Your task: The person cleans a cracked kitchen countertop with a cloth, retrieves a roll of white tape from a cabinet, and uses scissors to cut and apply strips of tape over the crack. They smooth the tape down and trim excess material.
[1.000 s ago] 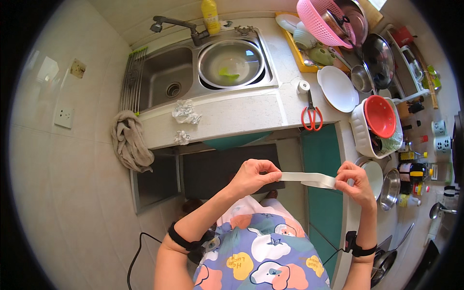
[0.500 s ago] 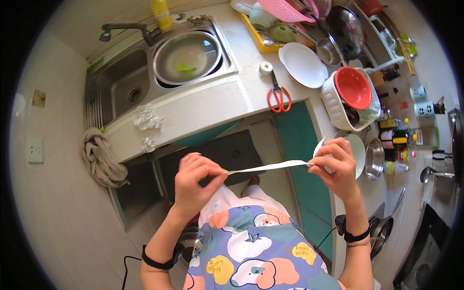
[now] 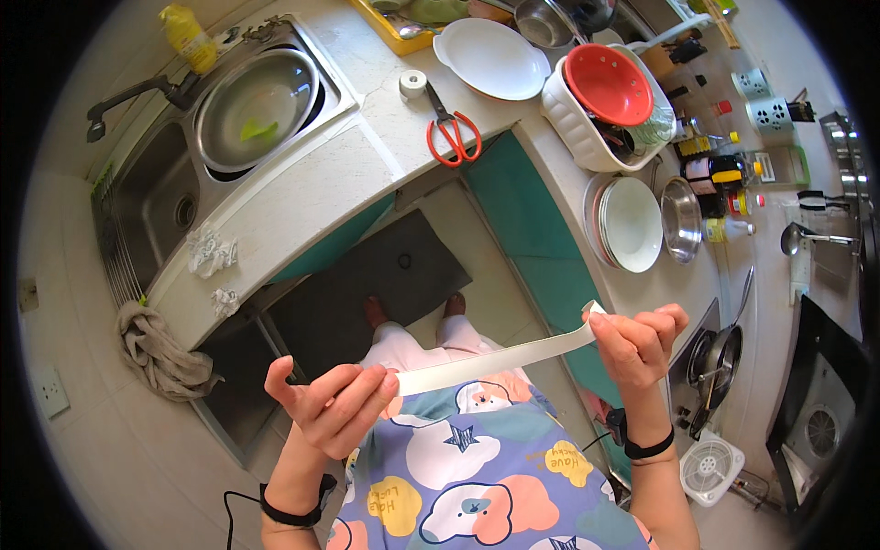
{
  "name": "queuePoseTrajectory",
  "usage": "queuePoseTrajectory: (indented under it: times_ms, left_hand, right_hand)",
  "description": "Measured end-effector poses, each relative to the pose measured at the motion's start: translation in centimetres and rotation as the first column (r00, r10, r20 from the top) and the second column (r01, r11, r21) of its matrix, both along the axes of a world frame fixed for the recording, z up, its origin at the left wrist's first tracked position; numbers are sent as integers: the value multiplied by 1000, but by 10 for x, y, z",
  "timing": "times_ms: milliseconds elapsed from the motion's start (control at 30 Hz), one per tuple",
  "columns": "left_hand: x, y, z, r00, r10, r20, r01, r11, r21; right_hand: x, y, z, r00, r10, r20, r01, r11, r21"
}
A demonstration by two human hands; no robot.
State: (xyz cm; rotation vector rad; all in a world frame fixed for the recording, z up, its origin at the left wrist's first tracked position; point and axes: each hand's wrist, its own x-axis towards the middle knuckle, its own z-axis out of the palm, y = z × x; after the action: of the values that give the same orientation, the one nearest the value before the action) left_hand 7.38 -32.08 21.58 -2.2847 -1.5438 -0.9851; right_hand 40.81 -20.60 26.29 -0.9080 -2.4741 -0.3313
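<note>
A strip of white tape [image 3: 495, 361] is stretched between my two hands in front of my patterned top. My left hand [image 3: 337, 403] pinches its left end between thumb and fingers, with the other fingers partly spread. The right end is pinched by my right hand [image 3: 634, 344], and a short end curls up above the fingertips. Farther off, a white tape roll [image 3: 412, 83] stands on the counter beside scissors with red handles [image 3: 453, 137]. The scissors' blades point away from me.
A metal basin [image 3: 220, 128] with a green leaf sits in the double sink [image 3: 137, 211]. Crumpled white paper [image 3: 212, 252] lies on the counter [image 3: 321, 183]. To the right are an oval white plate [image 3: 491, 57], a red colander [image 3: 608, 84], stacked bowls [image 3: 634, 225] and a pan [image 3: 722, 362].
Both hands have come lower and nearer my body. The tape has turned its flat face toward view. The whole scene has shifted left and tilted as my head turned.
</note>
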Motion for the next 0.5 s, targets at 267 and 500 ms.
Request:
queuePoseTrajectory:
  times_ms: [267, 500]
  left_hand:
    - [6, 9, -13, 971, -23, 238, 54, 991, -125]
    - [9, 20, -14, 797, 76, 600, 274, 839, -470]
  right_hand:
    - [0, -9, 14, 999, -29, -14, 25, 980, -199]
    - [8, 12, 28, 997, 71, -6, -53, 684, -728]
